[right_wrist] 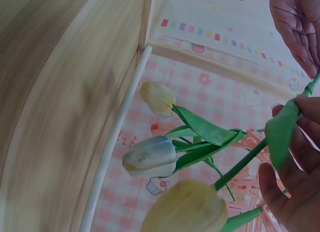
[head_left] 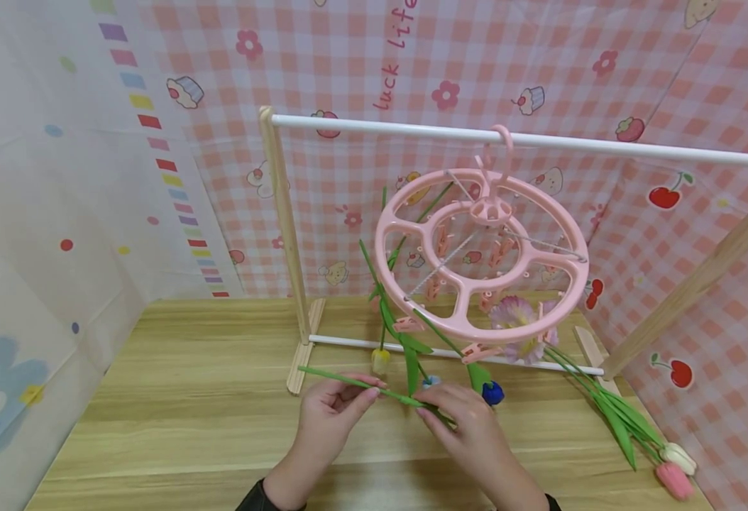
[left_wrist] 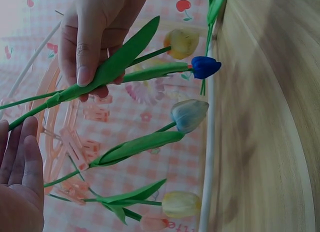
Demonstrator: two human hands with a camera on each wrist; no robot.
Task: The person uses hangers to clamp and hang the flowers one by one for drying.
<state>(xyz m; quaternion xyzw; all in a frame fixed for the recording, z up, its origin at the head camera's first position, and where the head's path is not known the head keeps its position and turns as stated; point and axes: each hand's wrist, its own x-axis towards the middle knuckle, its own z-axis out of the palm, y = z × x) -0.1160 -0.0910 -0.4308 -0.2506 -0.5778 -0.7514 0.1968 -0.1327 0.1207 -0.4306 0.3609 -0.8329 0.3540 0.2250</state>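
A yellow tulip (right_wrist: 185,207) with a green stem and leaf is held between both hands, bloom toward the right. My left hand (head_left: 332,411) pinches the bare stem between thumb and fingertips. On the leafy part, my right hand (head_left: 470,426) grips stem and leaf with thumb and fingers; in the head view it hides the bloom. Just behind the hands is a round pink clip hanger (head_left: 470,298) with small clips (left_wrist: 75,147). Tulips hang bloom-down from it: a dark blue one (head_left: 492,392), a pale blue one (left_wrist: 190,116) and another yellow one (head_left: 380,360).
The hanger hooks over a white rod (head_left: 374,128) on a wooden-legged stand (head_left: 284,234). White (head_left: 678,458) and pink (head_left: 674,480) tulips lie at the table's right. A pinkish-purple flower (head_left: 514,323) shows behind the hanger. A checked cloth (head_left: 348,64) backs the table.
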